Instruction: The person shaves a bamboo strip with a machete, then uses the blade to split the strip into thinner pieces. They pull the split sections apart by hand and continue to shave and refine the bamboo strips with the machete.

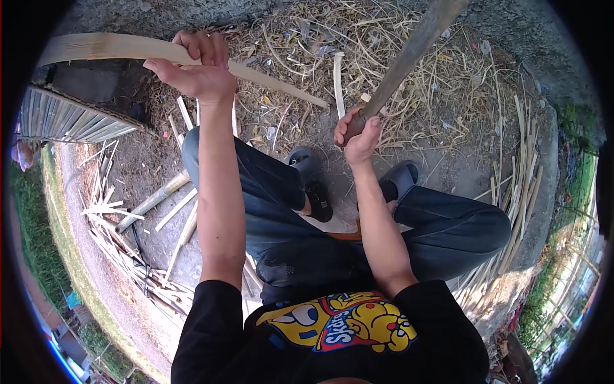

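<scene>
My left hand (199, 73) is closed around a long, pale bamboo strip (118, 47), its thumb along the near edge. The strip runs from the upper left edge, through my grip, down to a thin end near the middle. In my right hand (358, 136) is the brown handle of a long-bladed knife, like a machete, held with the fingers wrapped round it. Its grey blade (416, 53) points up and to the right, apart from the held strip. Another pale strip (338, 83) lies on the ground between my hands.
Thin shavings (441, 96) litter the ground ahead, up against a rough wall. Split bamboo strips (173, 291) are heaped at my left, near a bamboo pole (153, 203). More strips (521, 179) lie at my right. A slatted bamboo panel (70, 115) stands at the left.
</scene>
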`<state>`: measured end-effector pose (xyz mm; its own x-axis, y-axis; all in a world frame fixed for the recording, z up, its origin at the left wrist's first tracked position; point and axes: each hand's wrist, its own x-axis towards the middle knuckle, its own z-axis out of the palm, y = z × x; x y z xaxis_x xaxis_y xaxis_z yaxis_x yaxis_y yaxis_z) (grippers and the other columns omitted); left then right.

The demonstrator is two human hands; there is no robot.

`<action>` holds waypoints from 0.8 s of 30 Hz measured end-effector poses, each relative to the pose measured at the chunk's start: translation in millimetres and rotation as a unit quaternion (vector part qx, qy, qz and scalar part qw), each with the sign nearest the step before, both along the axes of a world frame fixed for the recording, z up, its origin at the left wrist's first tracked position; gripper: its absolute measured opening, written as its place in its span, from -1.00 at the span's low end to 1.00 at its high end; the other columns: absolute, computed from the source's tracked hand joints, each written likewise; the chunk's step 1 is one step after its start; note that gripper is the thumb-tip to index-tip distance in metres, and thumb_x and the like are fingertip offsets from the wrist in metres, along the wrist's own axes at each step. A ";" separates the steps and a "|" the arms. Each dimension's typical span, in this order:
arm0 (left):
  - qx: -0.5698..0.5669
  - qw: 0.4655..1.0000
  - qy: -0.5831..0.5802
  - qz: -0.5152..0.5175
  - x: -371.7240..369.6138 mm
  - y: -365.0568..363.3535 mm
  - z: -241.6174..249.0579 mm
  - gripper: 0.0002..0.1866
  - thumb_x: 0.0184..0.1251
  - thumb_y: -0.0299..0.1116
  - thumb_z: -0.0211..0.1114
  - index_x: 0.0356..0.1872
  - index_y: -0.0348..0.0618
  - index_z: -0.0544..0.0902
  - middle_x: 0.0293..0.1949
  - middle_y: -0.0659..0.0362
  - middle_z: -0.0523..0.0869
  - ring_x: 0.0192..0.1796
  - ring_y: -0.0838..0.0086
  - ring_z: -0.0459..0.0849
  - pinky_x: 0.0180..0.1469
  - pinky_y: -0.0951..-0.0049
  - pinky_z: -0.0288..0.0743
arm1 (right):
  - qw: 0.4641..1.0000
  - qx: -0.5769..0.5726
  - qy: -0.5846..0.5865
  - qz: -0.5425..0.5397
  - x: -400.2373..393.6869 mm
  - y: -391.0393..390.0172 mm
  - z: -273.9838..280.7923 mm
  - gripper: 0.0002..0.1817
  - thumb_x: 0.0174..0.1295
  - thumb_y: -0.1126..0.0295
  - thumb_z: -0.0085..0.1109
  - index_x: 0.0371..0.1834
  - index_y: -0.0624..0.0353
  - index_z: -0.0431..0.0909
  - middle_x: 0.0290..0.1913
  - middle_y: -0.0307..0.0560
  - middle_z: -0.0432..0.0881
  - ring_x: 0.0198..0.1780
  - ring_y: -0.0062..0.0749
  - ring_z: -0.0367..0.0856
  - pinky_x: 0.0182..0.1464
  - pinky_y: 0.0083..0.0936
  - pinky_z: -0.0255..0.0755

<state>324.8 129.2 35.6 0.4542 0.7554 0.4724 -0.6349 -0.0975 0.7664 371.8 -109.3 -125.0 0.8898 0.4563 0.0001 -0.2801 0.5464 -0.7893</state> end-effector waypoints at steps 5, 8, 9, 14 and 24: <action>0.008 0.999 0.022 0.029 -1.1 -1.8 -2.0 -0.16 0.22 0.70 -0.27 -0.65 0.04 0.18 -0.74 0.32 0.13 -0.72 0.55 0.03 -0.65 0.50 -0.10 | 0.817 -0.539 0.098 0.179 -66.3 -33.9 -175.4 -0.25 0.36 -0.43 -0.14 -0.47 0.13 0.46 -0.51 -0.06 0.54 -0.62 -0.44 0.48 -0.55 -0.44 0.33; 0.035 0.999 0.030 0.029 4.7 -1.5 -0.2 -0.15 0.16 0.74 -0.25 -0.66 0.05 0.19 -0.76 0.33 0.14 -0.74 0.56 0.05 -0.66 0.52 -0.11 | 0.765 -0.641 -0.046 0.045 -72.8 -73.1 -288.3 -0.23 0.35 -0.45 -0.15 -0.54 0.10 0.44 -0.58 -0.13 0.48 -0.66 -0.44 0.43 -0.56 -0.43 0.32; 0.032 0.999 0.022 0.021 3.3 -1.1 -2.1 -0.15 0.17 0.73 -0.23 -0.64 0.04 0.17 -0.72 0.32 0.13 -0.71 0.55 0.04 -0.65 0.51 -0.10 | 0.811 -0.559 0.123 0.120 -59.4 -77.3 -250.4 -0.24 0.36 -0.46 -0.19 -0.51 0.09 0.43 -0.60 -0.15 0.45 -0.68 -0.44 0.41 -0.56 -0.42 0.33; 0.038 0.997 0.036 0.061 9.1 -7.5 2.8 -0.13 0.12 0.77 -0.24 -0.64 0.04 0.19 -0.75 0.32 0.11 -0.71 0.56 0.03 -0.65 0.52 -0.08 | 0.949 -0.208 0.195 0.137 0.7 -30.9 -114.0 -0.28 0.44 -0.39 -0.29 -0.36 0.12 0.39 -0.63 -0.20 0.36 -0.70 -0.46 0.35 -0.56 -0.43 0.33; 0.051 0.999 0.008 0.007 31.3 -23.9 4.1 -0.17 0.22 0.69 -0.14 -0.57 0.01 0.16 -0.63 0.34 0.12 -0.65 0.57 0.01 -0.58 0.49 -0.06 | 0.887 -0.400 0.164 0.160 -57.5 -55.2 -194.3 -0.33 0.44 -0.30 -0.07 -0.53 0.11 0.38 -0.66 -0.23 0.40 -0.72 -0.48 0.35 -0.65 -0.45 0.23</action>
<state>356.1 105.3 39.7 0.4521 0.7094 0.5407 -0.6209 -0.1850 0.7618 314.2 -164.6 -319.2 0.6065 0.4231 -0.6732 -0.6070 -0.3004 -0.7357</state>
